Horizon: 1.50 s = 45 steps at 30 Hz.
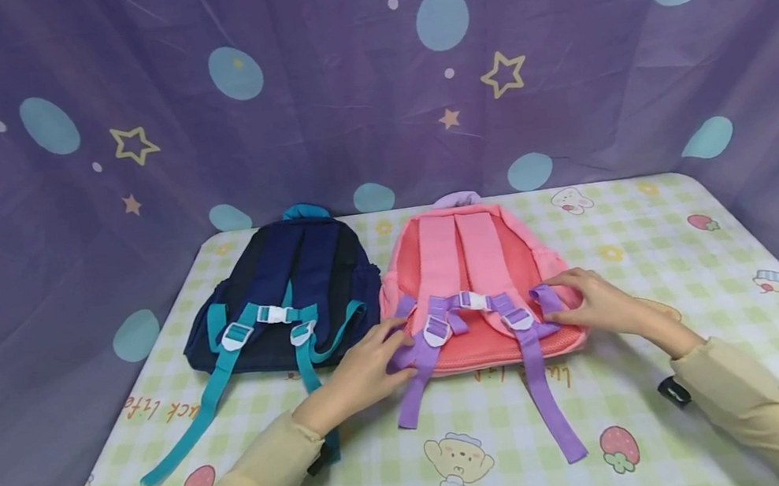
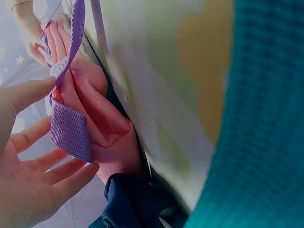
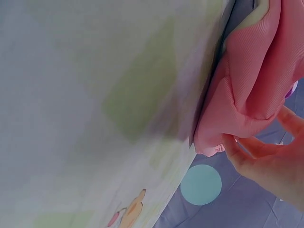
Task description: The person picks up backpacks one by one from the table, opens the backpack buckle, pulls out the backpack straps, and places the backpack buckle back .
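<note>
In the head view, a pink backpack (image 1: 482, 253) lies with its shoulder straps up. Purple webbing, white adjusters and a white chest buckle (image 1: 474, 301) cross its lower half. My left hand (image 1: 372, 362) is at its lower left corner; the left wrist view shows fairly straight fingers spread beside a purple strap (image 2: 71, 130), the thumb touching it. My right hand (image 1: 598, 302) is at the lower right side, fingers beside a purple strap loop (image 1: 546, 298). In the right wrist view its slightly bent fingertips touch the pink fabric (image 3: 228, 111); the strap there is mostly hidden.
A navy backpack (image 1: 309, 259) with teal straps lies against the pink one's left side. Its teal strap ends (image 1: 189, 442) trail toward the front. Both bags lie on a green checked tablecloth (image 1: 683, 259), before a purple curtain (image 1: 350, 136) with stars and dots.
</note>
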Motion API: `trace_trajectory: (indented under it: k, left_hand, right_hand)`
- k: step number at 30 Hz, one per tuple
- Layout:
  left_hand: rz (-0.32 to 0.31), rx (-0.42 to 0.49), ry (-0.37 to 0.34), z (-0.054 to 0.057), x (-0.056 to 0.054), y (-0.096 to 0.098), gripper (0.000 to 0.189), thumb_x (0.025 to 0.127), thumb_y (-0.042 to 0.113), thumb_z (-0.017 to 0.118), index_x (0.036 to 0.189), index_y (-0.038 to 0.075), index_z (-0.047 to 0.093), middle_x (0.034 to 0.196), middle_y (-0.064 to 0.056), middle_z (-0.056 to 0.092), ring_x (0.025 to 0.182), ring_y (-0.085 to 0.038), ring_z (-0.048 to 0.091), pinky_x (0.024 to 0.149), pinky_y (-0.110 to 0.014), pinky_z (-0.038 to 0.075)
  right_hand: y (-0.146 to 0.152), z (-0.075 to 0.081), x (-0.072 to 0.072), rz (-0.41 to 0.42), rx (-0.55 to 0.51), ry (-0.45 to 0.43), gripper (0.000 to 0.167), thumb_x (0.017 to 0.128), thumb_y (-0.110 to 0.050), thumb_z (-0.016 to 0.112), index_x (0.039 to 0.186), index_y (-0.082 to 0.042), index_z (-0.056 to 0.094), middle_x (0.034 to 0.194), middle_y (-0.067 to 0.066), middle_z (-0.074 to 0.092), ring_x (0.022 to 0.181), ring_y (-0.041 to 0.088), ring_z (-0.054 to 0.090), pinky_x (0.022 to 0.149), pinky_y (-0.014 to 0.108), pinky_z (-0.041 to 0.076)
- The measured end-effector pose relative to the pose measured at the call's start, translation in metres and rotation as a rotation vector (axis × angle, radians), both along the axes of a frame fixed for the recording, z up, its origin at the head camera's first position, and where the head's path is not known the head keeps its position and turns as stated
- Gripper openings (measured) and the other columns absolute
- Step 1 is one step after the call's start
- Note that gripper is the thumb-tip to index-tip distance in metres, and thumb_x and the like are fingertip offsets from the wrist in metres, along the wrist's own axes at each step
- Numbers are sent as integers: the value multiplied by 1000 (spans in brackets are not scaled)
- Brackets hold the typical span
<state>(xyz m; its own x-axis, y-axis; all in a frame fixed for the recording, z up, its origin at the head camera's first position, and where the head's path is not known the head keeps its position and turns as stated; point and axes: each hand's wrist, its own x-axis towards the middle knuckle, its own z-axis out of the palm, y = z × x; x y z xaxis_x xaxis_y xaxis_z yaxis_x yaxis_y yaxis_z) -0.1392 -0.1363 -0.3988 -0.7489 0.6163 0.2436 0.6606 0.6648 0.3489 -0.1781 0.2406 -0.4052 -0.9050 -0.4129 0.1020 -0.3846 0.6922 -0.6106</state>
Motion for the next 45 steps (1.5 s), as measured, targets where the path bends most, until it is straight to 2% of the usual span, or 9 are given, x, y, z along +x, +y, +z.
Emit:
trace_trajectory:
  k: [6, 11, 15, 20, 23, 29, 34, 40, 45]
  left_hand:
    - [-14, -25, 19, 3, 0, 0, 29, 83, 18, 80, 103, 6, 63, 127, -18, 55, 113, -33, 57, 88, -43, 53]
    - [-65, -79, 137, 12, -4, 0, 26, 84, 19, 78, 101, 5, 66, 120, -18, 59, 104, -31, 61, 88, -42, 52]
    - [-93, -84, 230, 23, -10, 3, 23, 84, 18, 77, 100, 4, 69, 112, -16, 64, 102, -30, 62, 91, -42, 50]
    - [-100, -80, 271, 38, -16, 16, 20, 85, 18, 76, 99, 5, 71, 107, -13, 67, 102, -27, 63, 88, -39, 51]
    - [-102, -102, 239, 46, -22, 28, 21, 86, 19, 75, 100, 4, 70, 106, -11, 67, 101, -25, 64, 87, -37, 52]
    - [-110, -137, 88, 53, -35, 49, 24, 88, 17, 73, 106, 2, 69, 105, -10, 67, 98, -24, 65, 86, -35, 53]
    - [-109, -131, 7, 53, -43, 61, 25, 90, 16, 71, 110, 0, 68, 107, -13, 66, 97, -23, 64, 86, -35, 53]
    - [-82, -130, -44, 51, -49, 72, 26, 90, 16, 72, 110, 1, 67, 103, -13, 67, 89, -22, 64, 80, -35, 54]
    - [-55, -153, -86, 46, -55, 79, 27, 91, 17, 71, 113, 2, 66, 104, -10, 67, 92, -20, 65, 83, -32, 53]
  right_hand:
    - [0, 3, 1, 3, -3, -8, 51, 81, -23, 78, 123, 2, 63, 123, 30, 55, 117, 49, 47, 97, 65, 36]
    - [2, 14, 4, 1, 6, -25, 48, 85, -20, 75, 123, 7, 61, 121, 31, 54, 115, 48, 50, 96, 63, 39]
    - [2, 26, 6, 1, 20, 26, 46, 87, -14, 72, 124, 9, 59, 123, 35, 52, 117, 50, 48, 97, 63, 38]
    - [-6, 41, 6, 12, 13, 79, 42, 87, -12, 72, 123, 8, 60, 124, 30, 55, 119, 47, 48, 99, 63, 37]
    - [-16, 47, 5, 35, 4, 70, 41, 88, -14, 73, 122, 7, 62, 123, 26, 59, 121, 45, 49, 101, 62, 37]
    - [-34, 52, 3, 109, 9, 38, 38, 88, -7, 71, 122, 8, 61, 122, 24, 61, 120, 43, 51, 100, 59, 39]
    - [-44, 50, -1, 146, -6, 48, 35, 88, -5, 71, 120, 8, 63, 118, 22, 64, 114, 41, 57, 96, 57, 44]
    - [-55, 48, -8, 188, -20, 15, 33, 89, -7, 70, 117, 8, 64, 115, 21, 65, 106, 39, 61, 90, 56, 48]
    - [-63, 44, -13, 208, -10, 22, 32, 87, -8, 72, 114, 8, 66, 113, 21, 67, 105, 38, 62, 89, 54, 49]
